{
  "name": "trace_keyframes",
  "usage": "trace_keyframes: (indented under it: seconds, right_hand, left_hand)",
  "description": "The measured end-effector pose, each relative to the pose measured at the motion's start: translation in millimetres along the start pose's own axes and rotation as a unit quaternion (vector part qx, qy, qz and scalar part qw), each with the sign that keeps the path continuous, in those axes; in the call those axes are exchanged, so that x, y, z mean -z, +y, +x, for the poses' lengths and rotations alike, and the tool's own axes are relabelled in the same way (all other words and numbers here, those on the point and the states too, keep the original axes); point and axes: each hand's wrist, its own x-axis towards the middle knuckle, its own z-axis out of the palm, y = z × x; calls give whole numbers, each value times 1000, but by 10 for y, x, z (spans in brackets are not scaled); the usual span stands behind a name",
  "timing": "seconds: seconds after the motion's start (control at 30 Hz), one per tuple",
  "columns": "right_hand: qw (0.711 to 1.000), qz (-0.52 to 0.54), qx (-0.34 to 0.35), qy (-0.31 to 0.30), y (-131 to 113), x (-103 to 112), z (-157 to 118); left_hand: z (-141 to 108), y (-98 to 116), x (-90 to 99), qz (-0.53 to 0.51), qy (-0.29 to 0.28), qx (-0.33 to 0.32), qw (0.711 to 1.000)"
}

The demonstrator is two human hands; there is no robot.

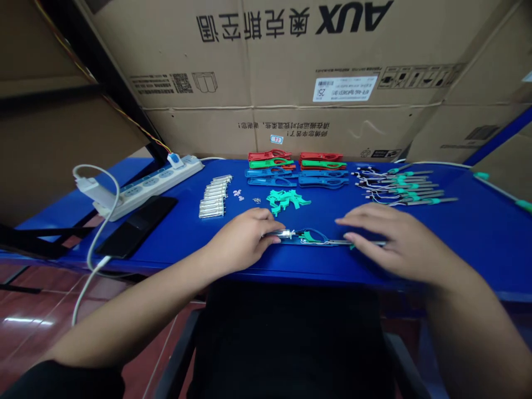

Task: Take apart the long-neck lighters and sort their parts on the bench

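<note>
My left hand (245,241) is closed, thumb and fingertips pinching a silver cylindrical part (286,234) at the left end of a blue plastic casing (294,241). Inside the casing are a green plastic piece (307,237) and thin white wires. A slim metal rod (336,242) runs from it to the right. Over the rod's right end hovers my right hand (390,241), fingers stretched out and thumb apart from them; whether it touches the rod I cannot tell. Just behind the casing lies a pile of green plastic pieces (286,200).
Behind are stacked red, green and blue casings (322,178), a row of silver cylindrical parts (214,197), small pink bits (238,194), and wired metal rods (409,187). A black phone (137,227) and power strip (153,183) lie left. A cardboard box (274,72) walls the back.
</note>
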Motion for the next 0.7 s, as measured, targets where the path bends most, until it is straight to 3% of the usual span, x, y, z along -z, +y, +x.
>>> trace_keyframes:
  seconds: [0.1, 0.2, 0.33, 0.7]
  right_hand:
    - [999, -3, -24, -20, 44, -167, -237]
    - [999, -12, -36, 3, 89, -262, -340]
    - [998, -13, -55, 39, 111, -299, -362]
    - [997, 1, -71, 16, 151, -364, -385]
  left_hand:
    - [61, -5, -8, 1, -2, -9, 1000]
    - [117, -20, 5, 9, -18, -19, 1000]
    - [128, -12, -9, -2, -41, -10, 999]
    - [108, 62, -68, -31, -20, 9, 999]
